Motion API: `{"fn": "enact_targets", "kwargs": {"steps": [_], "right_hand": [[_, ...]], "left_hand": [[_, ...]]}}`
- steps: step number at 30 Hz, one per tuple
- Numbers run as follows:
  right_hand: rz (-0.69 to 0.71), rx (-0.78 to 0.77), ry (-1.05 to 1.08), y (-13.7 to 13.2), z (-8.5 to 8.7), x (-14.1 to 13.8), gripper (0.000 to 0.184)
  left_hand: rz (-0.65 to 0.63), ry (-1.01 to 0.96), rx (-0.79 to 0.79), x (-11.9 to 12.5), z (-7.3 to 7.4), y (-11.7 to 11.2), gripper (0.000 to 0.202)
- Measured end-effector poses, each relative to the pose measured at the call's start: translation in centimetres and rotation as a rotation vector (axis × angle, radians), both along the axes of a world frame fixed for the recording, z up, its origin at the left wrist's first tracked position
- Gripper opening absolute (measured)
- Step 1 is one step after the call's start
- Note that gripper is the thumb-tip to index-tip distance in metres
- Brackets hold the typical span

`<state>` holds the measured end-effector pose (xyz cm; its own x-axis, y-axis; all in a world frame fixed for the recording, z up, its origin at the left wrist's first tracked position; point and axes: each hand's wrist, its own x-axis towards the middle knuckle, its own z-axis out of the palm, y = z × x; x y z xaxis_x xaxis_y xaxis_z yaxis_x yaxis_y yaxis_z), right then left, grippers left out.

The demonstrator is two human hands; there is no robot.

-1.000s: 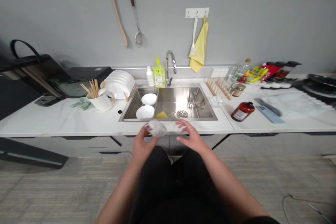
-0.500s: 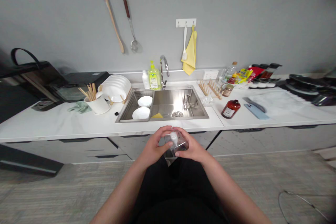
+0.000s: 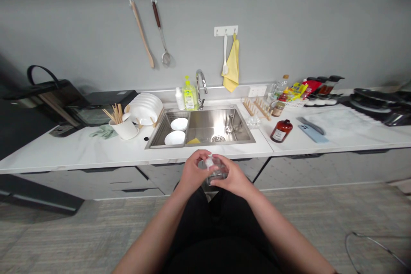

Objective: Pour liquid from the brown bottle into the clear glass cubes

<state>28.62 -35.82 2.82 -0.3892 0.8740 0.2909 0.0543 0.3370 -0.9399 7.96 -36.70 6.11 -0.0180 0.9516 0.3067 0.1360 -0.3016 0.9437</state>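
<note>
clear white-topped bottle (image 3: 218,174): left bare hand (image 3: 193,174) is grasping its top, right bare hand (image 3: 236,177) is clasping its side.

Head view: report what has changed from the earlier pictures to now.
The clear container has moved right and closer to the body. The right hand, earlier open and apart from it, now grips it too; the left hand keeps its hold. The white bowls, brown bottle and blue phone stayed put.

White marbled countertop (image 3: 80,152): amber bottle (image 3: 281,131), blue phone (image 3: 313,133), white utensil cup (image 3: 124,129), green cloth (image 3: 104,132).
</note>
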Motion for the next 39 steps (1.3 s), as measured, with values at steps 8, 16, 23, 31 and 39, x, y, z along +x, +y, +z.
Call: {"fn": "enact_targets", "kwargs": {"steps": [8,16,23,31,39], "right_hand": [[-0.03,-0.057,0.094,0.7,0.0,0.5,0.101],[-0.028,-0.03,0.06,0.2,-0.1,0.2,0.103],[-0.007,-0.037,0.025,0.5,0.0,0.8,0.109],[0.003,-0.042,0.059,0.6,0.4,0.8,0.11],[-0.065,0.058,-0.055,-0.2,0.2,0.3,0.105]], "left_hand": [[-0.269,-0.116,0.043,-0.1,-0.2,0.5,0.091],[-0.288,-0.034,0.052,-0.8,0.1,0.5,0.095],[-0.169,-0.059,0.09,-1.2,-0.4,1.0,0.088],[-0.183,-0.065,0.081,-1.4,0.0,0.5,0.075],[-0.06,0.003,0.072,-0.6,1.7,0.3,0.052]]}}
